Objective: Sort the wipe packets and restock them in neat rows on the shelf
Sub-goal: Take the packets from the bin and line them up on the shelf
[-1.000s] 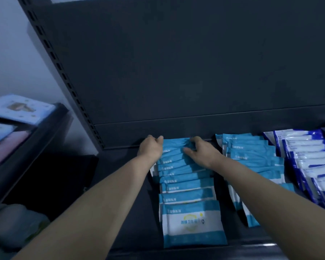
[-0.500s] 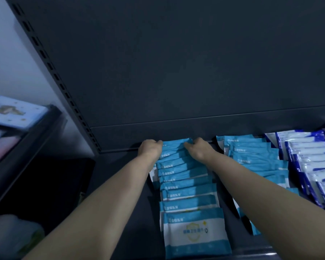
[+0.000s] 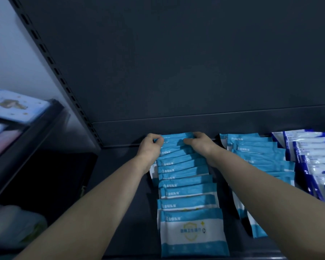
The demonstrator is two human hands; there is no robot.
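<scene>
A row of light-blue and white wipe packets (image 3: 186,190) runs from the front edge of the dark shelf (image 3: 124,203) to its back wall, overlapping like tiles. My left hand (image 3: 150,149) grips the left ends of the rearmost packets (image 3: 174,140) in that row. My right hand (image 3: 201,145) clamps their right ends, fingers curled over the top edges. A second row of the same light-blue packets (image 3: 255,152) lies just right of my right forearm, partly hidden by it.
Dark-blue and white packets (image 3: 313,160) fill the far right of the shelf. A slotted upright (image 3: 64,85) bounds the shelf on the left. Beyond it, a lower side shelf (image 3: 32,128) holds pale boxes (image 3: 13,106). The dark back panel (image 3: 176,62) rises behind the rows.
Both hands have slid a little farther back along the row and closed tighter on the rearmost packets. The view has tilted slightly.
</scene>
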